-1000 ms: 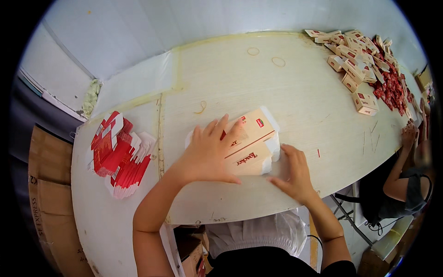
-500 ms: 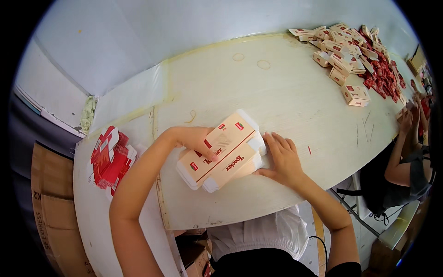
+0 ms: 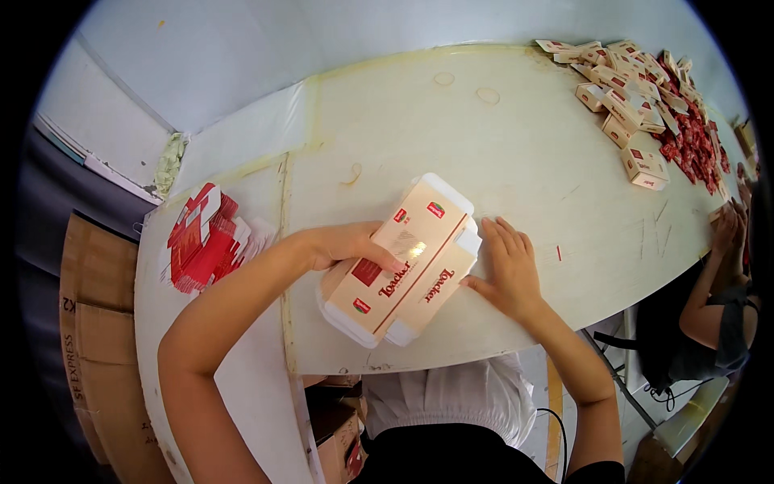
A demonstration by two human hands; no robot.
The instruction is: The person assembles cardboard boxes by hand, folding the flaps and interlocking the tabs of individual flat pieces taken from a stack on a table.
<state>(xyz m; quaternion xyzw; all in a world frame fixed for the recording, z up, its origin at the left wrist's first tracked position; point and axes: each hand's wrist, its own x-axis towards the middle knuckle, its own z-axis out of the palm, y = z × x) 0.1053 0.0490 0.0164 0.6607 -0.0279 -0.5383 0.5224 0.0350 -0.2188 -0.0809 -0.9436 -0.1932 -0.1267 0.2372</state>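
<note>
A cream cardboard carton point(image 3: 407, 258) with red print and white end flaps lies tilted over the near middle of the table. My left hand point(image 3: 363, 246) is closed on its left side, thumb pressed on the printed face and the other fingers mostly hidden. Whether further flat cartons lie beneath it, I cannot tell. Beside the carton's right edge, my right hand point(image 3: 509, 270) is open with fingers stretched forward. Its thumb tip is at the carton's lower right edge; whether it touches, I cannot tell.
Red and white folded cartons point(image 3: 208, 238) are piled at the left. Several cream boxes point(image 3: 621, 105) and small red packets point(image 3: 695, 141) are heaped at the far right. A co-worker's hands point(image 3: 728, 230) are at the right edge. A brown cardboard box point(image 3: 105, 323) stands left of the table point(image 3: 403, 113).
The carton has turned more upright in my left hand, and its side panel is now narrower in view. My right hand stays beside it, fingers straighter. The whole view has shifted slightly.
</note>
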